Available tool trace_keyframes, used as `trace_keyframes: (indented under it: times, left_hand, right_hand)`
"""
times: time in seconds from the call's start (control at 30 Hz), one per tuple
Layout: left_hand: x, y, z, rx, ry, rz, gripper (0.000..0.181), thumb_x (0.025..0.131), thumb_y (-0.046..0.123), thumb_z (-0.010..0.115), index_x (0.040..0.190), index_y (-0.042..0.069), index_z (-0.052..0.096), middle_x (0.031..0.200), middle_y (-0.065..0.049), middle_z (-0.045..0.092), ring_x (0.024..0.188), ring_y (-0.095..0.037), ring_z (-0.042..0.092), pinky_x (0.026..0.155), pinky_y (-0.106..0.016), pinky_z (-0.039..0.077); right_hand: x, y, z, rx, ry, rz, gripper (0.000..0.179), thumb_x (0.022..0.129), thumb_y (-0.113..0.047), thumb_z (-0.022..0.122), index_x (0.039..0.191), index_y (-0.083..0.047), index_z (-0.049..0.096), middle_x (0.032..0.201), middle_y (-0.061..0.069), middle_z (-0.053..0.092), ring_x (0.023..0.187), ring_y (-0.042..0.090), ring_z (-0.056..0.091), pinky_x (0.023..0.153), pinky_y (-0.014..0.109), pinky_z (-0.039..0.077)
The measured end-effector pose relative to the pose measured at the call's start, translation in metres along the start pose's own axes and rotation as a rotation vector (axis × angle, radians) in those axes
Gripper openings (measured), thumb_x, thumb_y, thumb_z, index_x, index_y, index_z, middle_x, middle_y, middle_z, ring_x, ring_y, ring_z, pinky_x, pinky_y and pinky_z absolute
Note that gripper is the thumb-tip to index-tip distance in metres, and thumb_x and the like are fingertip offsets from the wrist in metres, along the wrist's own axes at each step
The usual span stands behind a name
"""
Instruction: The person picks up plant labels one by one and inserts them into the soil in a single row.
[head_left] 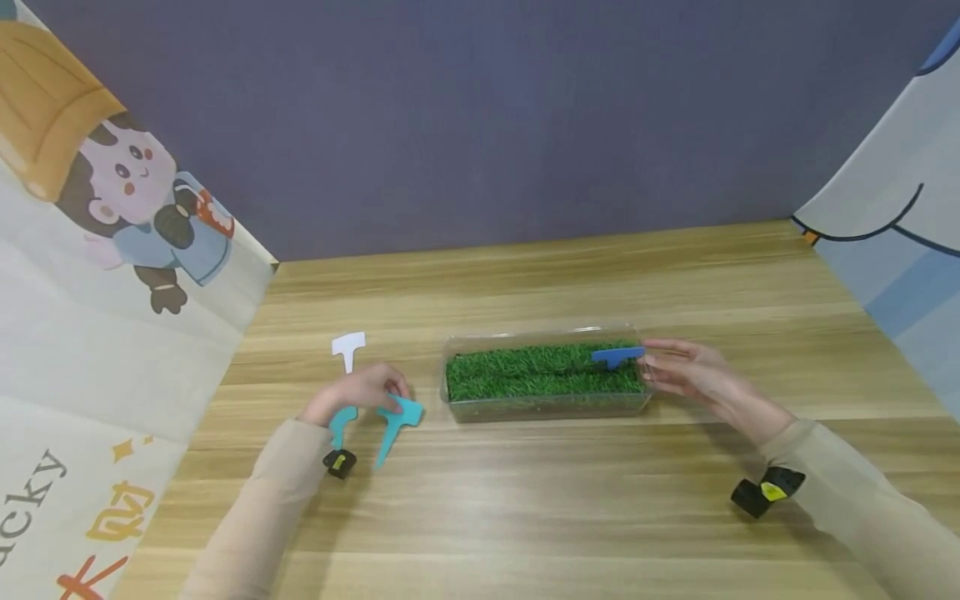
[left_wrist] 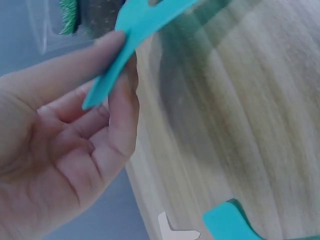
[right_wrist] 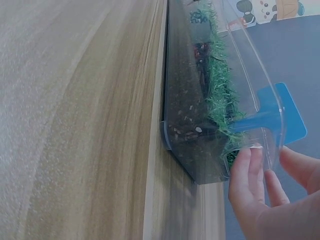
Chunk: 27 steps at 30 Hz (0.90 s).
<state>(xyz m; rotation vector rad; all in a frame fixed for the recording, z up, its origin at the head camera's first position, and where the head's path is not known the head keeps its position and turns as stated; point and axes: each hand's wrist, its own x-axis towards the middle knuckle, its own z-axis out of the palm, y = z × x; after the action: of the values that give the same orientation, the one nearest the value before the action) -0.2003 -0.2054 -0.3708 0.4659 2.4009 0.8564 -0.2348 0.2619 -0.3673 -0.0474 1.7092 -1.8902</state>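
Observation:
My left hand (head_left: 371, 387) pinches a teal T-shaped plant label (head_left: 405, 412) by its head, between thumb and fingers, with its pointed stem toward me. A second teal label (head_left: 342, 423) lies partly hidden under the left wrist, and a white label (head_left: 348, 346) lies just beyond the hand. A clear planter box (head_left: 551, 408) with green artificial grass (head_left: 525, 373) stands right of the left hand. In its right end a blue label (head_left: 617, 357) stands upright. My right hand (right_wrist: 272, 200) touches that end wall with slightly bent fingers, close to the blue label but seemingly not gripping it.
The wooden table (head_left: 525, 517) meets a dark wall panel (head_left: 510, 125) at the back. Printed cloth hangs at left (head_left: 90, 350) and right (head_left: 892, 192). Black wrist cameras (head_left: 765, 492) are strapped on both wrists. Dark soil (right_wrist: 187, 110) shows through the box's side.

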Motion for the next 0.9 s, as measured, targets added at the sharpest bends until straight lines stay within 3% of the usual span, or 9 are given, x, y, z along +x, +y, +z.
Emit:
trace_keyframes:
  times: [0.33, 0.5, 0.67, 0.9]
  left_hand:
    - [-0.011, 0.01, -0.005, -0.106, 0.003, -0.006, 0.013, 0.077, 0.011, 0.066, 0.088, 0.005, 0.063, 0.087, -0.002, 0.062, 0.083, -0.017, 0.055, 0.076, -0.032, 0.046]
    - [-0.017, 0.019, -0.009, -0.139, 0.011, 0.044, 0.014, 0.078, 0.011, 0.065, 0.089, 0.003, 0.062, 0.084, -0.003, 0.062, 0.08, -0.018, 0.056, 0.072, -0.032, 0.047]
    - [-0.025, 0.033, -0.012, -0.166, 0.029, 0.095, 0.013, 0.08, 0.011, 0.063, 0.09, 0.003, 0.06, 0.085, -0.003, 0.062, 0.084, -0.017, 0.057, 0.078, -0.032, 0.047]
    - [-0.033, 0.063, -0.014, -0.202, 0.062, 0.159, 0.013, 0.081, 0.011, 0.062, 0.091, 0.003, 0.059, 0.086, -0.005, 0.061, 0.09, -0.02, 0.057, 0.084, -0.033, 0.046]
  right_hand:
    - [0.001, 0.0, 0.0, -0.011, 0.003, 0.0, 0.06, 0.084, -0.012, 0.06, 0.131, 0.005, 0.028, 0.093, -0.003, 0.065, 0.088, 0.014, 0.062, 0.08, 0.026, 0.049]
    - [0.001, 0.0, 0.0, -0.024, 0.01, 0.003, 0.063, 0.084, -0.014, 0.06, 0.133, 0.006, 0.025, 0.093, -0.004, 0.065, 0.088, 0.013, 0.062, 0.081, 0.026, 0.048]
    - [0.0, -0.001, 0.0, -0.037, 0.01, 0.013, 0.069, 0.084, -0.015, 0.06, 0.134, 0.007, 0.019, 0.093, -0.005, 0.065, 0.089, 0.013, 0.061, 0.082, 0.026, 0.048]
    - [0.0, -0.001, -0.001, -0.029, 0.004, 0.003, 0.065, 0.084, -0.014, 0.06, 0.134, 0.005, 0.023, 0.094, -0.004, 0.065, 0.089, 0.013, 0.061, 0.082, 0.026, 0.048]
